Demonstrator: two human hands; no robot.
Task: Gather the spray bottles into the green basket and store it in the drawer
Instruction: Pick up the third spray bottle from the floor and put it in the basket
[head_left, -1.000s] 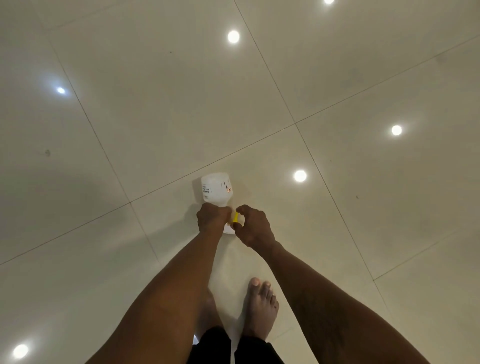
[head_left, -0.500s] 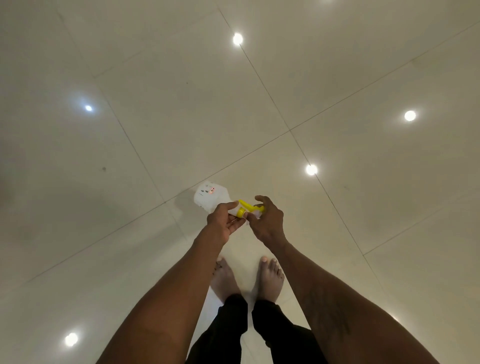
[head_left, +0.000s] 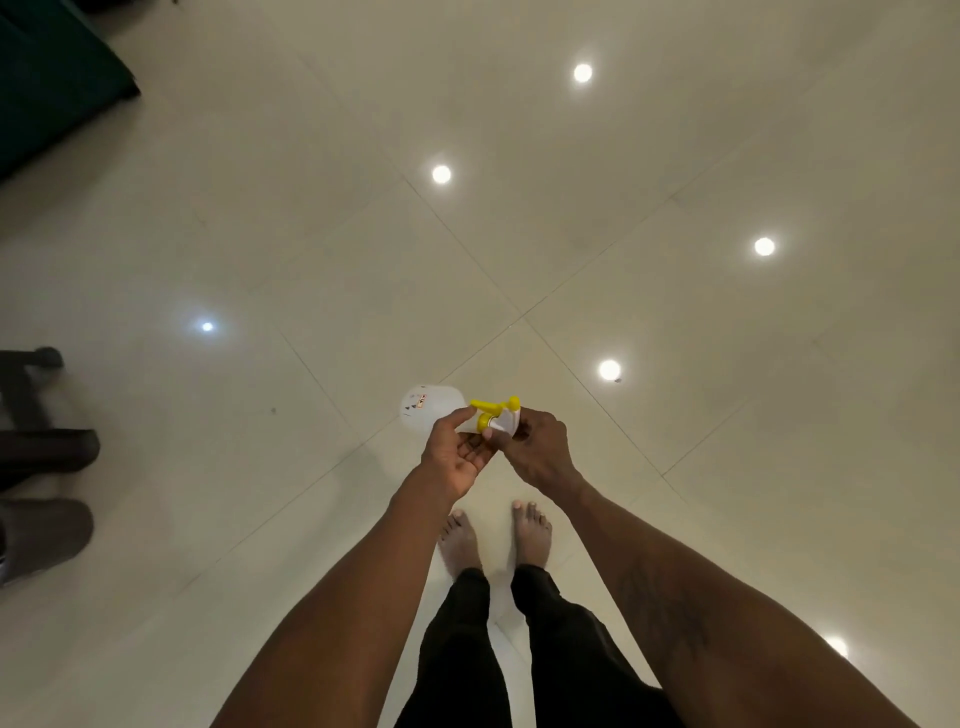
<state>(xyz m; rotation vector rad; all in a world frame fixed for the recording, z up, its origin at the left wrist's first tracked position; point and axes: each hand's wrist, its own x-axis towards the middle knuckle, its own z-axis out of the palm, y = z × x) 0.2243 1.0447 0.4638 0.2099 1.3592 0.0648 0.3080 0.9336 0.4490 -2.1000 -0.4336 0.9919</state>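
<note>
A white spray bottle (head_left: 428, 408) with a yellow trigger head lies on its side in the air in front of me, above the tiled floor. My left hand (head_left: 457, 452) holds it from below at the neck, thumb against the yellow trigger. My right hand (head_left: 537, 449) grips the spray head at the bottle's right end. The bottle's base points left. Neither a green basket nor a drawer is in view.
Glossy cream floor tiles (head_left: 675, 260) reflect ceiling lights. My bare feet (head_left: 493, 535) stand below my hands. A dark green piece of furniture (head_left: 47, 73) fills the top left corner. Dark chair legs and slippers (head_left: 41, 499) sit at the left edge.
I have straightened up and lifted the bottle off the floor. It turned from upright onto its side, and the view widened to show furniture at the left.
</note>
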